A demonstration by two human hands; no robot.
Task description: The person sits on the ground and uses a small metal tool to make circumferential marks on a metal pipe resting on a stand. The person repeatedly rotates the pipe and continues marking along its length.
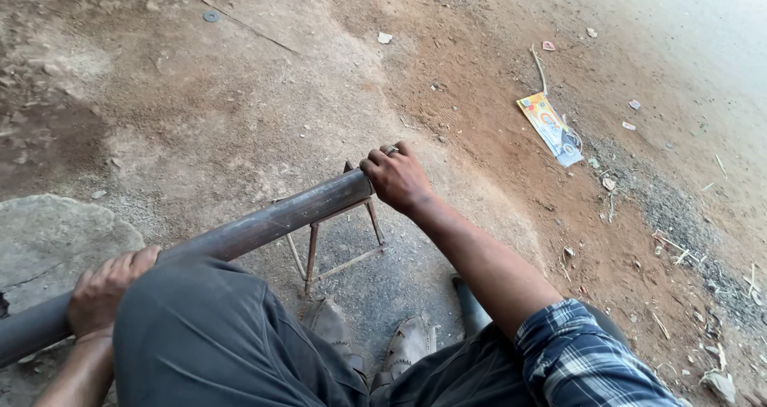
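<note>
A long dark metal pipe runs from the lower left up to the middle of the view. It rests on a small rusty metal stand on the dirt ground. My right hand is closed over the pipe's far end, with a ring on one finger. My left hand grips the pipe near its lower left end, beside my raised left knee in grey trousers. My sandalled feet rest just below the stand.
A flat grey stone lies at the left under the pipe. A yellow and blue wrapper and small scraps of litter lie on the reddish dirt at the right. Gravel and twigs line the far right.
</note>
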